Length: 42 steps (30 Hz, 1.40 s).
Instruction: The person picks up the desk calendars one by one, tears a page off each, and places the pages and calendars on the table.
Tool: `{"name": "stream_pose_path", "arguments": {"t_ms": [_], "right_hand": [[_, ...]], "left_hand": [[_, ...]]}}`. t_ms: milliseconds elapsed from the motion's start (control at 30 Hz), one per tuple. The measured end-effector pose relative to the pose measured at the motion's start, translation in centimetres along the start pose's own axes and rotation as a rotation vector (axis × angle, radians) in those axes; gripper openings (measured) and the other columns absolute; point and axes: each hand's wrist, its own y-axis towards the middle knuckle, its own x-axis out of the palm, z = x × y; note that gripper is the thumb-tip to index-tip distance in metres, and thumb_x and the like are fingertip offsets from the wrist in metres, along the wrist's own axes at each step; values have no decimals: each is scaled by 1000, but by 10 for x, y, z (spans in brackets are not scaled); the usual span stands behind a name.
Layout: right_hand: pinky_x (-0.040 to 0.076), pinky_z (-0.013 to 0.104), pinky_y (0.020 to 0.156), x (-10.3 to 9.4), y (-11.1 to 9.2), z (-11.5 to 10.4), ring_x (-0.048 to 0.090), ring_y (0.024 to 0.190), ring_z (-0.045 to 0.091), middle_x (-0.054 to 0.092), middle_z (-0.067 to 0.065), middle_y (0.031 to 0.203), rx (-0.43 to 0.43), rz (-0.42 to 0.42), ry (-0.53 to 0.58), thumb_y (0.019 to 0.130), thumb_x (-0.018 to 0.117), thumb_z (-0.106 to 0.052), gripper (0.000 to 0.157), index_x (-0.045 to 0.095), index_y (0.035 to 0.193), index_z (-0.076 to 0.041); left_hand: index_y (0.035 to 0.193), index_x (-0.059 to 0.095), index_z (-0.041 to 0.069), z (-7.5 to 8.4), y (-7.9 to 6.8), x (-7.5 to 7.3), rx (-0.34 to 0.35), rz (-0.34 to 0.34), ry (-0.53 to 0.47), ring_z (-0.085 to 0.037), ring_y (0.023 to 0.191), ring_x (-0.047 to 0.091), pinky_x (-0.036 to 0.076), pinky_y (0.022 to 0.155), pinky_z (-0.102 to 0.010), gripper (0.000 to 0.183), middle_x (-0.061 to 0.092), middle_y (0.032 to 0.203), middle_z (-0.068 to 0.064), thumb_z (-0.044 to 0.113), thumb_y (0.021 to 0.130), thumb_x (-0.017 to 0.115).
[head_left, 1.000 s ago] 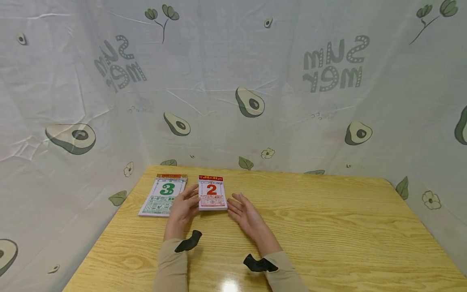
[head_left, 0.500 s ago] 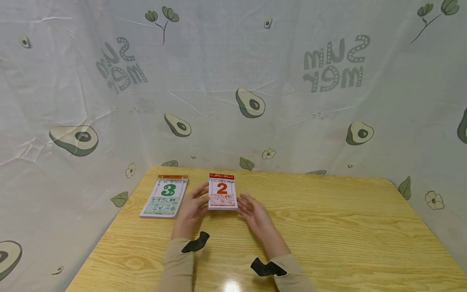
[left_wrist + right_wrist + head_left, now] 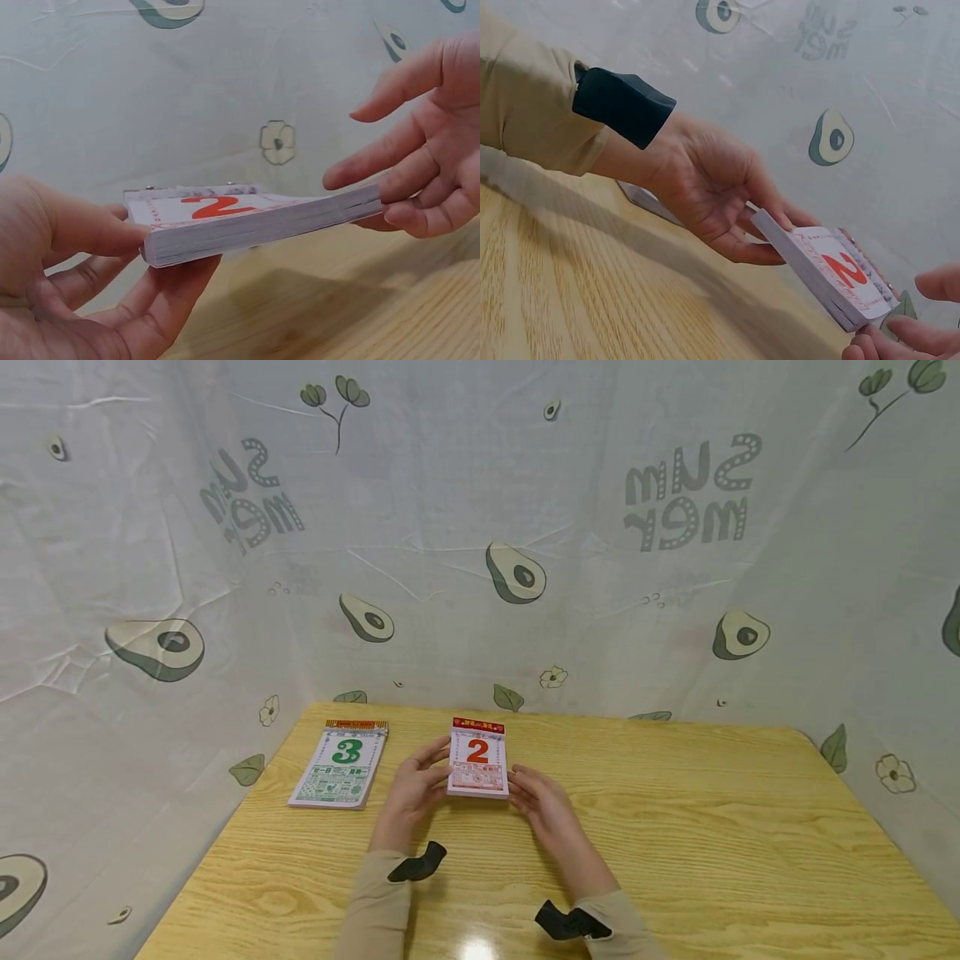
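A small tear-off calendar (image 3: 477,774) with a red 2 and a red header strip is held above the table, face up. My left hand (image 3: 411,789) grips its left edge; in the left wrist view the thumb lies at the corner and fingers are underneath the pad (image 3: 262,229). My right hand (image 3: 551,810) is at the other edge. Its fingertips touch the right corner from the side and below, while its thumb stands apart from the paper. The right wrist view shows the same left-hand grip on the thick page block (image 3: 802,270).
A larger tear-off calendar (image 3: 337,772) with a green 3 lies at the left on the wooden table (image 3: 712,827). A pale curtain with avocado prints (image 3: 600,627) stands behind the table and along both sides.
Both hands and the calendar with the red 2 have moved to the right, away from the calendar with the green 3, which is now fully uncovered and still lies flat.
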Motion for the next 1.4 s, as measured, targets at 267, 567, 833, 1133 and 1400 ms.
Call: {"name": "stream_pose_path", "arguments": {"t_ms": [267,567,833,1133,1400], "right_hand": [[51,23,80,-10,-6,-2,62,87,7,66,6,110,-27,46,-40,96,55,-5,47,43,137,13],[51,21,78,-19,-8,-2,60,92,7,58,19,124,-71,115,-126,93,57,1,45,46,136,9],[51,19,73,-27,-12,-4,59,92,6,58,18,122,-110,179,-171,88,60,7,47,49,134,7],[51,17,75,-38,-19,-11,58,96,10,55,20,127,-115,226,-275,88,61,7,47,51,134,2],[51,14,77,-45,-24,-13,57,98,13,53,19,124,-173,224,-310,88,59,9,47,50,134,5]], "left_hand": [[143,48,8,-6,1,11,9,-53,7,-16,88,65,55,67,-29,55,51,129,-13,-9,91,55],[145,46,8,-13,0,28,11,-102,-2,-17,93,64,56,69,-30,56,50,132,-14,-9,91,55],[145,45,6,-22,1,39,28,-154,-7,-17,95,63,56,70,-30,56,51,128,-11,-8,91,56],[145,44,7,-32,0,48,22,-197,-47,-18,93,65,55,72,-32,57,52,127,-8,-7,92,56],[145,44,8,-36,-1,54,-13,-225,-84,-17,96,64,55,76,-32,54,52,126,-6,-5,94,54]]}}
